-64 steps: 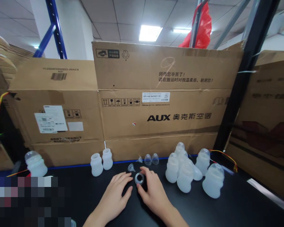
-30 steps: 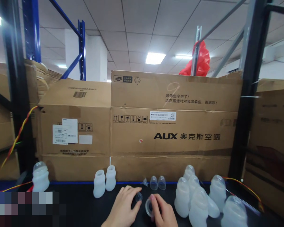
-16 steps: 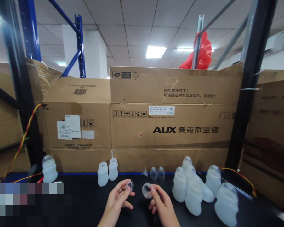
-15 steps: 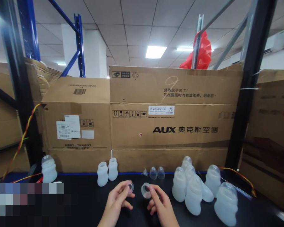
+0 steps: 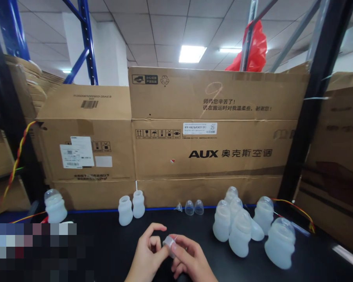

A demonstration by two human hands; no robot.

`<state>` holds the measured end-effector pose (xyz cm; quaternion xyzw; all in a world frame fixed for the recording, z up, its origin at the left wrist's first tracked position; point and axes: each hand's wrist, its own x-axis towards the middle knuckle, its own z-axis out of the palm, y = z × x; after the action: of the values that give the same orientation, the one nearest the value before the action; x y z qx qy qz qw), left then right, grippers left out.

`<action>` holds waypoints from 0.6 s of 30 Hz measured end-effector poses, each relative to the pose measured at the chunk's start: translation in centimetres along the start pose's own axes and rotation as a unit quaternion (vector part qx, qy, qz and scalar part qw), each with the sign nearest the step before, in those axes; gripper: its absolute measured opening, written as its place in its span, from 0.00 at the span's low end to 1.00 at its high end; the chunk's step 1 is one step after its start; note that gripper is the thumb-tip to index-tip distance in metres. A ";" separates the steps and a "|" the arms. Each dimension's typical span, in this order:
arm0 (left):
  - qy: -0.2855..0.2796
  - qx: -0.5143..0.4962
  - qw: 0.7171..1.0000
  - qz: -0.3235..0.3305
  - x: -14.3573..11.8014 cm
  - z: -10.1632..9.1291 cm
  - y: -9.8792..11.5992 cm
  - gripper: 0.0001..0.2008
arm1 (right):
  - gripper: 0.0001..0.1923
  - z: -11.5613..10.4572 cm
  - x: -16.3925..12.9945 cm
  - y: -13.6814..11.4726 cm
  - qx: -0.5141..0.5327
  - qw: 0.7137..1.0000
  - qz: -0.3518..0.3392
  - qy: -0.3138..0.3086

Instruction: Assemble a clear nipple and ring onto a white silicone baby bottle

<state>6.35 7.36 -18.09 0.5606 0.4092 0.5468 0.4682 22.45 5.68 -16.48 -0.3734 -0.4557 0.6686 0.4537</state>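
In front of me, a translucent bottle collar ring (image 5: 169,246) is between my two hands. My right hand (image 5: 191,256) is closed around the ring's right side, thumb in front and fingers behind. The thumb of my left hand (image 5: 150,250) presses on its left edge; the index finger is raised and the other fingers are curled. Whether the small clear round piece from before sits inside the ring is hidden. Beyond my hands, two frosted open bottles (image 5: 125,211) stand to the left. Two clear domed caps (image 5: 189,208) and a small clear nipple (image 5: 179,207) stand at the back.
Several frosted bottles with clear caps (image 5: 240,233) crowd the right of the black table (image 5: 106,243). Another capped bottle (image 5: 55,206) stands far left. A cardboard wall (image 5: 208,168) closes off the back, between dark rack posts (image 5: 314,102). Red and yellow wires (image 5: 294,203) run at both sides.
My hands have come together; before, each held a clear round piece apart from the other. My left index finger has lifted. The view has tilted slightly downward.
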 end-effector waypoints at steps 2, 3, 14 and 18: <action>-0.012 0.016 1.000 0.018 0.4 -0.4 -0.8 0.20 | 0.45 -0.1 -0.4 -0.2 0.020 0.999 0.016 -0.033; -0.021 0.015 0.999 0.022 0.4 -0.5 -0.9 0.19 | 0.42 -0.2 -0.6 -0.3 0.027 0.998 0.021 -0.053; -0.047 0.042 0.996 0.060 -1.8 0.6 2.3 0.05 | 0.31 -1.8 -0.9 -0.1 0.007 0.987 -0.004 -0.163; -0.001 0.070 0.995 0.069 -2.2 1.4 2.5 0.05 | 0.30 -1.8 -1.0 -0.5 0.010 0.984 0.008 -0.176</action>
<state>7.42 4.54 -16.07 0.6189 0.4066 0.5476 0.3896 24.52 5.27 -16.45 -0.2491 -0.5188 0.7318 0.3651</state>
